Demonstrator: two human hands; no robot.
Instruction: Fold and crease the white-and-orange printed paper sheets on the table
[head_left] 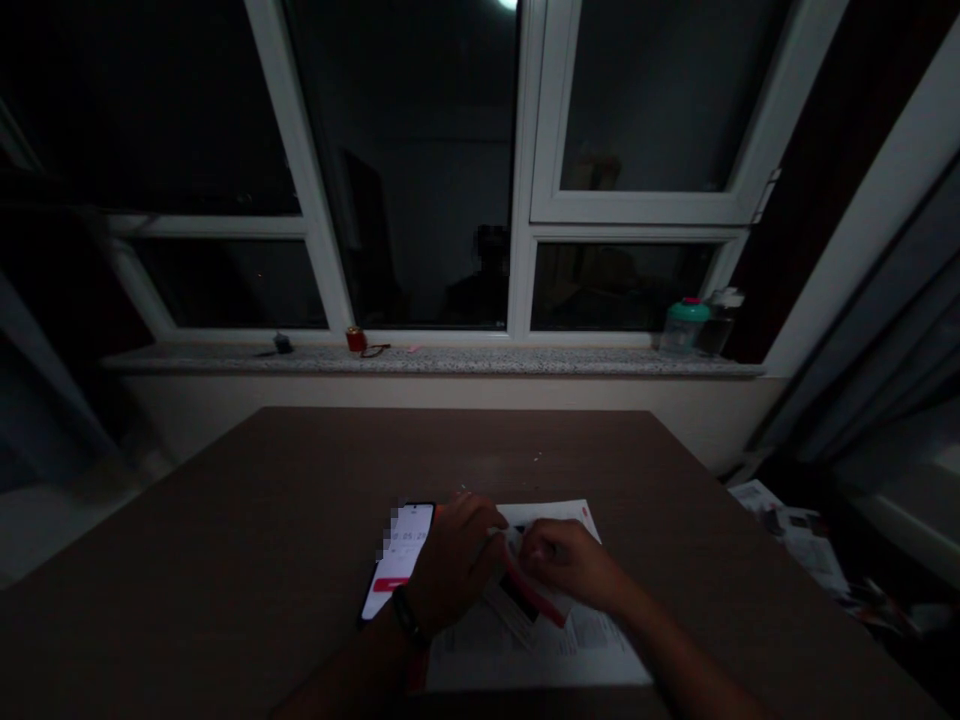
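My left hand [459,560], with a dark band on its wrist, is closed on the left side of a small red and white paper piece [546,600]. From the right, my right hand [566,562] pinches the same piece near its upper end. Both hands are over printed sheets [480,660] lying on the brown table [315,470]. A phone [397,560] with a lit screen lies just left of my left hand, which partly covers it. The fingertips are dim and partly hidden.
Small white scraps [538,457] lie on the table beyond the sheets. On the stone windowsill [465,360] stand a red jar [355,339] and a bottle with a green lid [684,328]. More printed papers [802,545] lie beyond the table's right edge.
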